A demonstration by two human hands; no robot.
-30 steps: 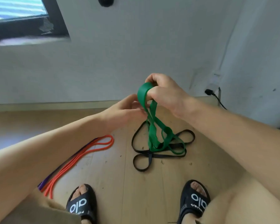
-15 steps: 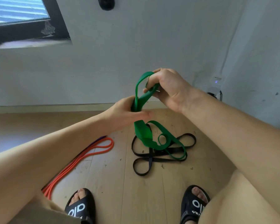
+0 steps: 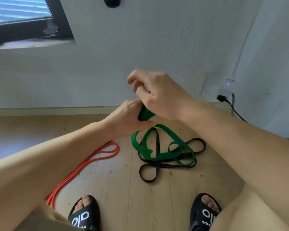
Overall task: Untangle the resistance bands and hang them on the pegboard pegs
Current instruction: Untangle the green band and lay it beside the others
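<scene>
Home room, wood floor point(image 3: 117, 189), window point(image 3: 20, 15), slippers point(image 3: 83, 215)

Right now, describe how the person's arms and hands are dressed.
Both forearms are bare up to the frame edge: no sleeves, watch or wristband. The left hand and right hand wear no gloves, and no rings show. Both feet wear black slide sandals with white lettering.
</scene>
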